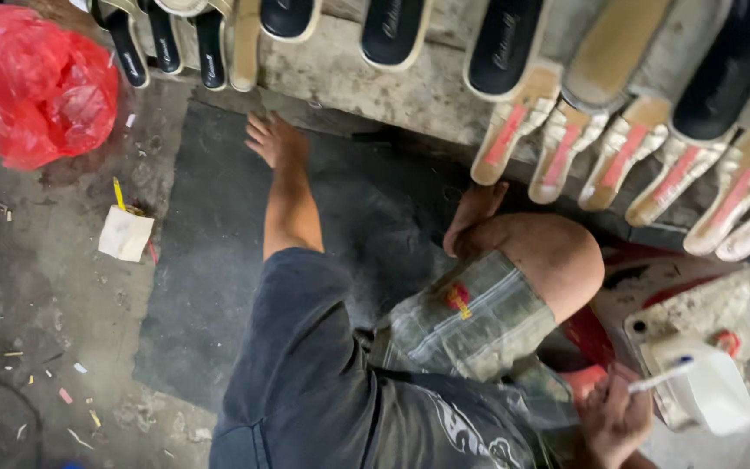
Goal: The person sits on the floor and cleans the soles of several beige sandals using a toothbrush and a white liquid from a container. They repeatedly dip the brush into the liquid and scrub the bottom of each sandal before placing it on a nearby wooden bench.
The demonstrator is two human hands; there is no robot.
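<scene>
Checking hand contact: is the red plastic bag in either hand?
No, the red plastic bag lies on the floor at upper left, far from the right hand.

Right hand (611,419) gripped thin white stick (663,377) beside white container (712,391) on dirty metal can (705,314). Shoe soles (514,130) leaned along concrete ledge (340,74); red plastic bag (35,83) sat far left.

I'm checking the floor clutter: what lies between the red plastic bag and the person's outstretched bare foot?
In the head view, between red plastic bag and bare foot, only stained concrete floor lies, below upright sandal soles.

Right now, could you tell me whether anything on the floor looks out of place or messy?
Small scraps litter the concrete floor at lower left, and a crumpled paper lies loose below the red bag.
</scene>
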